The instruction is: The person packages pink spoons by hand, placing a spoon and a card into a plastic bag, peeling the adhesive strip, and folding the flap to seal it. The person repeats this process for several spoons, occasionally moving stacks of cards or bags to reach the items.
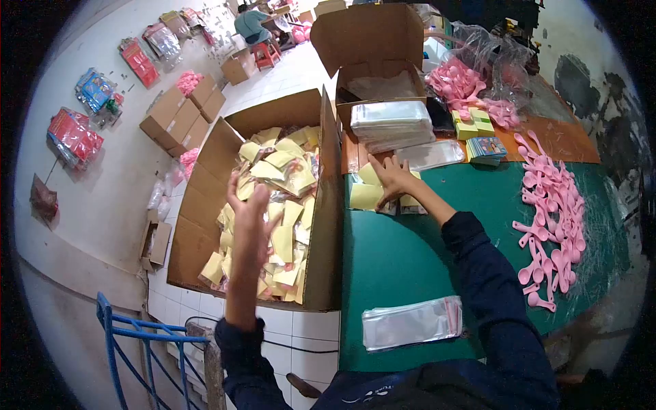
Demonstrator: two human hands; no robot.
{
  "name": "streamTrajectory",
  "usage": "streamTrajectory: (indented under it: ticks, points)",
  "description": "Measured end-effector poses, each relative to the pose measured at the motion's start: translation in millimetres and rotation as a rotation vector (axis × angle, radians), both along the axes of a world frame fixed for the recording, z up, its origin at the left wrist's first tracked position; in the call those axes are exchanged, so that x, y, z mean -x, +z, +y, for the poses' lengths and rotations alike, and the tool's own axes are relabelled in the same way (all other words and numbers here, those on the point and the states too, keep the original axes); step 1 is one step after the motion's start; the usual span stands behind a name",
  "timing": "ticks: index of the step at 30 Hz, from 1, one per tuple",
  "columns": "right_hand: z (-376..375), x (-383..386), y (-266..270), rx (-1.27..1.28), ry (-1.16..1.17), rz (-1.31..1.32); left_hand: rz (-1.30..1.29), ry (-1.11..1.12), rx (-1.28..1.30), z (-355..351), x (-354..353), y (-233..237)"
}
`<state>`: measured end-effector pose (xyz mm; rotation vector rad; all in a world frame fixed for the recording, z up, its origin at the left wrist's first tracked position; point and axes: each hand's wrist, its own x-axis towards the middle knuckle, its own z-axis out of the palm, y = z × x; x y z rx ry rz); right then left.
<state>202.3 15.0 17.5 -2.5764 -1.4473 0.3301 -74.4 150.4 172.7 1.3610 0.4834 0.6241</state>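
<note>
Over the large open carton [198, 205] hangs my left hand [249, 208], a little blurred, its fingers apart and nothing seen in it. Many small clear packets with yellow cards [281, 242] fill that carton. My right hand [393, 179] rests with spread fingers on yellow-card packets [365, 196] at the green table's left edge. Just behind it lies a stack of clear plastic bags [391, 123]. Nearer me on the green table [410, 266] is another pile of clear bags [412, 323].
Pink spoons [553, 219] cover the table's right side. Behind are yellow card stacks [473, 124], a stack of printed cards [486, 150], bagged pink spoons [454, 82] and an open box [376, 75]. Blue metal rails [147, 335] stand at lower left. A person [251, 26] sits far back.
</note>
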Motion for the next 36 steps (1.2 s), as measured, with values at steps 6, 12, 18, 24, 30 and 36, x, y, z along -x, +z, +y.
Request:
streamTrajectory:
  ticks: [6,12,18,24,30,36]
  points:
    - [-23.7,-9.3,-23.0,-0.054,-0.017,0.052,-0.069,-0.532,0.087,-103.2,19.7,-34.0]
    - [-44.2,4.8,-11.6,-0.134,-0.006,0.189,0.27,-0.247,0.567,-117.3,-31.0,-129.7]
    - [-62.6,20.2,-1.1,-0.691,0.13,0.776,0.282,-0.248,0.458,-126.4,-55.1,-149.2]
    - [-108.8,31.6,48.0,-0.985,-0.138,1.294,0.297,-0.313,0.513,-133.7,-64.9,-152.4]
    - [-157.9,34.0,9.7,-0.414,-0.202,0.626,0.289,-0.353,0.632,-141.5,-75.8,-148.6]
    - [-146.0,82.2,17.3,-0.51,-0.379,0.842,0.257,-0.405,0.529,-139.9,-86.3,-179.5]
